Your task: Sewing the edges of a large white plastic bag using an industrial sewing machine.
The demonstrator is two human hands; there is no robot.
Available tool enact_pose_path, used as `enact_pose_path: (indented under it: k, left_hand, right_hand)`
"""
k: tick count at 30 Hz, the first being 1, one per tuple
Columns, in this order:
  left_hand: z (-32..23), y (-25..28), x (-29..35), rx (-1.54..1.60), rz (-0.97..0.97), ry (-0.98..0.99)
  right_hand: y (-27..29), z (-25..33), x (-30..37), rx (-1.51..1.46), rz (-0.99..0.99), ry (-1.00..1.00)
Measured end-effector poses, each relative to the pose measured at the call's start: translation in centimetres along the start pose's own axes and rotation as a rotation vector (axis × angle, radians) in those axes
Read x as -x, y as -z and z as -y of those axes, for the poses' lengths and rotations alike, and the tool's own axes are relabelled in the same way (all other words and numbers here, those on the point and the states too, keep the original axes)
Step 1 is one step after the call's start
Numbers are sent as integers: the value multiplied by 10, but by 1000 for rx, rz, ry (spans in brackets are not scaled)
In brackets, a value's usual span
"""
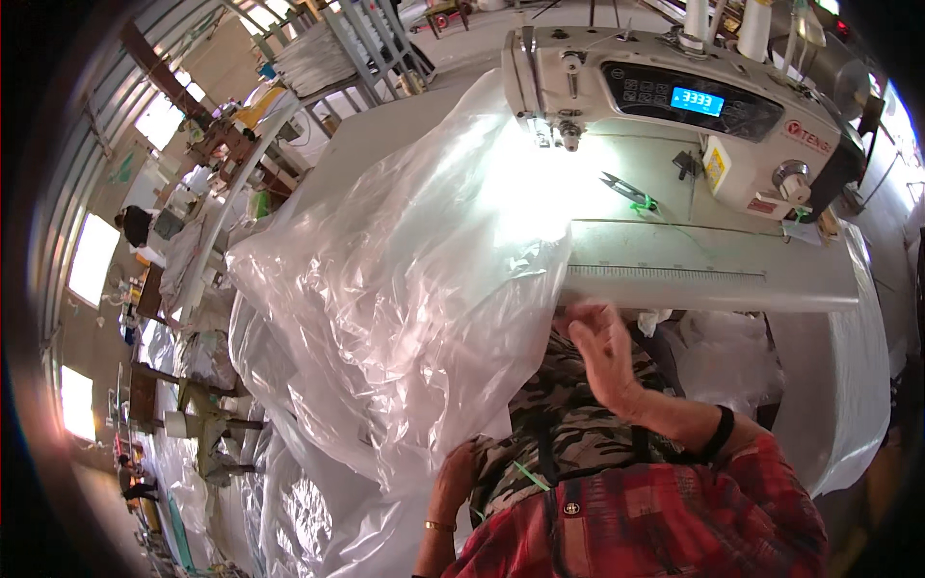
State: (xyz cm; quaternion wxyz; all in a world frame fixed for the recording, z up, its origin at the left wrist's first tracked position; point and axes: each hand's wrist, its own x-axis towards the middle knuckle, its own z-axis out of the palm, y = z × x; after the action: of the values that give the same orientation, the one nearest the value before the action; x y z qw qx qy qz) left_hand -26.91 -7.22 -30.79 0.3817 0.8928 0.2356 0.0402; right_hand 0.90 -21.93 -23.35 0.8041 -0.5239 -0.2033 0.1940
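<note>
A large, crumpled sheet of clear plastic film covers the left of the sewing table and hangs over its front edge. Its far part reaches under the lit head of a white sewing machine. My right hand is just off the table's front edge, beside the film's right border. Its fingers are loosely bent and slightly blurred, and nothing shows in them. Low against the hanging film, at my lap, is my left hand; its fingers are hidden. A pair of thread snips with a green tie lies right of the needle area.
A ruler scale runs along the table's front edge. White thread cones stand behind the machine. More pale film hangs below the table at right. At far left are other worktables and people; a metal rack stands behind.
</note>
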Motion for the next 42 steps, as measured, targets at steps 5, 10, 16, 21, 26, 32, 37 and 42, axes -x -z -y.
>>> enact_pose_path:
  k: [5, 10, 16, 21, 26, 32, 37, 42]
  left_hand:
    - [43, -18, 2, 124, 194, 373]
    - [58, -22, -16, 328, 108, 346]
    - [71, -23, -41, 636, -5, 432]
    - [116, -23, -62, 845, -176, 465]
    - [184, 60, -114, 627, -574, 276]
    - [79, 302, -185, 413, -1051, -509]
    - [-28, 447, -199, 973, -839, -365]
    - [26, 479, -210, 1148, -871, -200]
  right_hand:
    - [-16, -50, 3, -102, 185, -319]
    - [-40, -34, -10, -112, 312, -483]
    - [5, 52, 14, -470, 401, -447]
    - [30, 90, 20, -648, 203, -490]
    - [37, 86, 34, -597, 153, -528]
    - [53, 62, 36, -395, 124, -525]
    - [36, 0, 27, 135, 270, -716]
    - [17, -32, 27, 216, 306, -628]
